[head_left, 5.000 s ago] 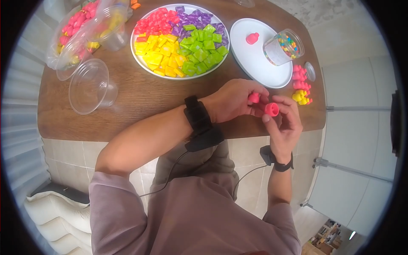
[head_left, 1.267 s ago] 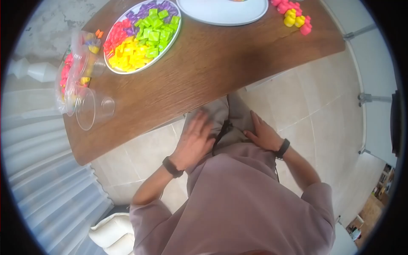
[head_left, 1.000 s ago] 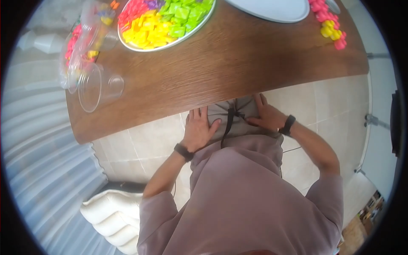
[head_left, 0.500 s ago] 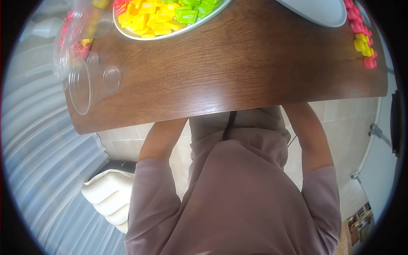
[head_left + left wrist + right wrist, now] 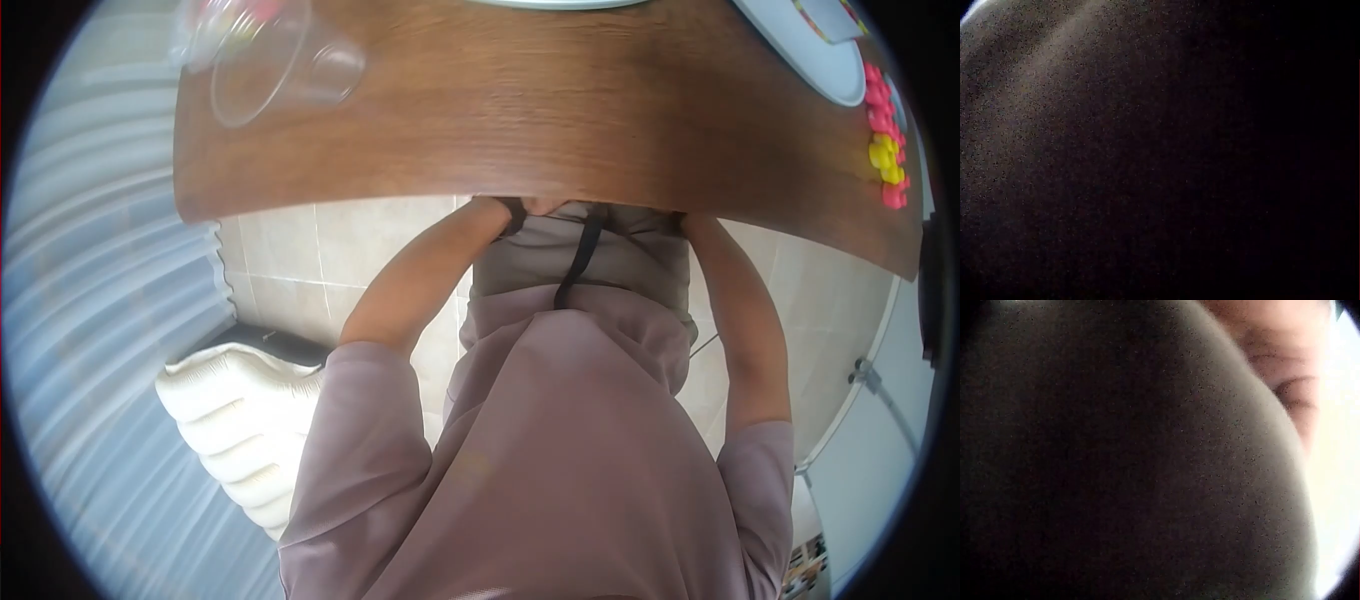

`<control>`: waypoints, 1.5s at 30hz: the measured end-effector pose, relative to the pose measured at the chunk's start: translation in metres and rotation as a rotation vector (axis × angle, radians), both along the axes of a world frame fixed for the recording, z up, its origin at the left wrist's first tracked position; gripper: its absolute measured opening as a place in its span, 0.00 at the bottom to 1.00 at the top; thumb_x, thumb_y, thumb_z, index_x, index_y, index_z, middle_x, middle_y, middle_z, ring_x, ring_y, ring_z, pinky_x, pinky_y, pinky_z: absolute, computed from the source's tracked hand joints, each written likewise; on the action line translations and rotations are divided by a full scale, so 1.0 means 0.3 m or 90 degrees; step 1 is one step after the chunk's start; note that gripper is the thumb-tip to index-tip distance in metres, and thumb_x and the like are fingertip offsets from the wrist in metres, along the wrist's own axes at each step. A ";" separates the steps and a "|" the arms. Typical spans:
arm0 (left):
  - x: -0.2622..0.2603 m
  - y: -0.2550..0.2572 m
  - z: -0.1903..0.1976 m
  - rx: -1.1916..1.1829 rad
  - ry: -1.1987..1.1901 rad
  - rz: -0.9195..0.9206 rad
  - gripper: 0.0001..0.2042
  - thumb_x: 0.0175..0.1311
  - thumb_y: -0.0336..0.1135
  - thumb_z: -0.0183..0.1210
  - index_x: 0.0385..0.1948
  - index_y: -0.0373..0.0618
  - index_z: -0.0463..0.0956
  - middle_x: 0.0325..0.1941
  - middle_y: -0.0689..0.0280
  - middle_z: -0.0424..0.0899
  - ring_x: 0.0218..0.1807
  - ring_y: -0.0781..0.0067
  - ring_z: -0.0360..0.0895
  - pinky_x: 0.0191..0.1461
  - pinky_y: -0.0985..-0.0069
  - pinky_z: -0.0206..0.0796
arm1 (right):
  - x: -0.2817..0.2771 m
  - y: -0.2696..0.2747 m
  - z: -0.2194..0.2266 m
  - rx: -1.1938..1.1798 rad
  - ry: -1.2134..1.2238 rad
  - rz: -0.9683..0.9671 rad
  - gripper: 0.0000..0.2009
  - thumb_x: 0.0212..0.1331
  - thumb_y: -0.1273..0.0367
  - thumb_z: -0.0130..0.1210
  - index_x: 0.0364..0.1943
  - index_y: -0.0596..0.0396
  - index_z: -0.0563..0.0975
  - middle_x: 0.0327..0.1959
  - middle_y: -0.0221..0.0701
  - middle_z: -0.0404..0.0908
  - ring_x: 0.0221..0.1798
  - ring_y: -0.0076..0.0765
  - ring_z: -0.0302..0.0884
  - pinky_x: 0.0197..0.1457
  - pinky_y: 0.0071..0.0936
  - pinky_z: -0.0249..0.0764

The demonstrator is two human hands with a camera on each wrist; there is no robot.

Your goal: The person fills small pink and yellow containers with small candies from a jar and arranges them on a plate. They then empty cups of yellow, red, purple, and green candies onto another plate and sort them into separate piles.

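In the head view both forearms reach from the lap to beneath the table's front edge. A strip of the left hand (image 5: 545,205) shows at that edge over the grey-brown trousers (image 5: 630,265), a black strap round its wrist; its fingers are hidden. The right hand is hidden under the tabletop in the head view. A blurred, creased part of the right hand (image 5: 1294,369) appears at the upper right of the right wrist view, beside dark cloth. Only dark cloth fills the left wrist view. No held object shows at either hand.
The wooden table (image 5: 520,120) spans the upper part. Clear plastic cups (image 5: 335,72) lie at its left. A white plate (image 5: 800,55) with part of a jar (image 5: 832,18) is at right, beside small pink and yellow pieces (image 5: 884,150). A cream padded seat (image 5: 235,415) stands at left.
Five seconds ago the hands held small pink parts over the table; later they rested spread on the thighs. Since then they have slid forward under the table edge, and the view has tilted down.
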State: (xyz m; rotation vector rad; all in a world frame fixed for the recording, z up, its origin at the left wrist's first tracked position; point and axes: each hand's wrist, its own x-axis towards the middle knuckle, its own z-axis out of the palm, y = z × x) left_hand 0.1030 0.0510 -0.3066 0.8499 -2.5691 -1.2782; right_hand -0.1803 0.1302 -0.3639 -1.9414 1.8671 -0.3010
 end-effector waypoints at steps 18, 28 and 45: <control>-0.086 0.173 0.120 0.099 -0.213 0.369 0.35 0.56 0.54 0.64 0.65 0.45 0.71 0.74 0.47 0.65 0.76 0.40 0.55 0.74 0.40 0.50 | 0.075 0.279 0.379 -0.154 -0.058 -0.294 0.28 0.65 0.62 0.59 0.66 0.60 0.69 0.62 0.56 0.73 0.64 0.66 0.70 0.69 0.50 0.66; -0.149 0.160 0.204 0.725 0.294 0.476 0.09 0.64 0.29 0.61 0.43 0.36 0.82 0.42 0.59 0.87 0.49 0.63 0.84 0.49 0.69 0.76 | 0.184 0.304 0.526 -0.189 -0.508 -0.642 0.28 0.64 0.69 0.62 0.65 0.69 0.69 0.64 0.45 0.74 0.66 0.36 0.71 0.72 0.30 0.62; 0.015 0.340 0.576 0.099 0.375 0.178 0.04 0.62 0.28 0.61 0.35 0.39 0.78 0.34 0.58 0.82 0.36 0.56 0.81 0.40 0.65 0.74 | 0.024 0.604 0.748 -0.546 -0.999 -0.679 0.08 0.71 0.70 0.50 0.37 0.61 0.76 0.32 0.35 0.78 0.42 0.37 0.75 0.53 0.34 0.72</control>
